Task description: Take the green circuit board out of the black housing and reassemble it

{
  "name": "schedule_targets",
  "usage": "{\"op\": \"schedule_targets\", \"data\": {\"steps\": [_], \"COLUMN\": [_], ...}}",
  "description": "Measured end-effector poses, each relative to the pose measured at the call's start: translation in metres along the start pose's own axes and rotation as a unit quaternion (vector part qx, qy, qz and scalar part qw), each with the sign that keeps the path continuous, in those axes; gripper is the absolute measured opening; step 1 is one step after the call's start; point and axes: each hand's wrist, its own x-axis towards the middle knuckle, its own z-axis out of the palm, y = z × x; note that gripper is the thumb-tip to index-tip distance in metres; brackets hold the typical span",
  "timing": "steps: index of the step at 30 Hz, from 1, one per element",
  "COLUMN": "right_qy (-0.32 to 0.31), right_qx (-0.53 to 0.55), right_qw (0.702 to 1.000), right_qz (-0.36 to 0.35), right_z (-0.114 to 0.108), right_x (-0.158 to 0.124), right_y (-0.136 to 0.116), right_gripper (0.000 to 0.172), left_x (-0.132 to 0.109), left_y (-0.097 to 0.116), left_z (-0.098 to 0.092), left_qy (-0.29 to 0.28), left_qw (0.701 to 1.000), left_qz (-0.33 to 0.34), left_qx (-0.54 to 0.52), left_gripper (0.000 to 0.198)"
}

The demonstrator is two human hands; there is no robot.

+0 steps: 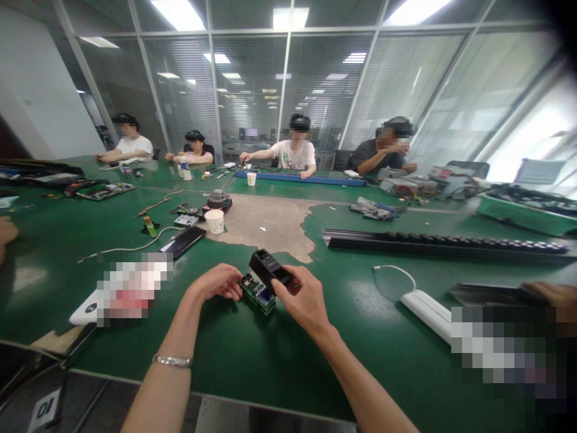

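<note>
My right hand (305,299) grips a black plastic casing (267,264), thumb on the near side and fingers behind it. The casing is tilted, with small slots and openings on its face. Directly below it is a green circuit board (258,292) packed with components, with a dark bluish block at its right end. My left hand (220,282) is at the board's left end, its fingers curled and the fingertips against the edge. Part of the board's top is covered by the casing.
Left of my hands lie a black phone (184,242) and a paper cup (214,221). A long black rail (433,240) and a white power strip (426,313) are on the right. Several people sit across the green table (216,355); another person's hand (552,297) shows at right.
</note>
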Motion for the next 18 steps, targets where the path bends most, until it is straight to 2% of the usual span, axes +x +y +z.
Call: {"op": "schedule_targets", "data": {"steps": [8, 18], "right_qy": [-0.057, -0.094], "right_qx": [-0.002, -0.077], "right_qw": [0.998, 0.991], "right_qz": [-0.036, -0.050], "right_z": [0.005, 0.014], "right_x": [-0.010, -0.022], "right_y": [-0.014, -0.015], "right_gripper": [0.027, 0.041], "left_x": [-0.001, 0.004], "left_y": [-0.001, -0.006], "left_z": [-0.002, -0.008], "left_qy": [-0.002, 0.031], "left_qw": [1.000, 0.998], "left_qz": [0.020, 0.025], "left_qx": [0.011, 0.054], "left_gripper": [0.039, 0.031]}}
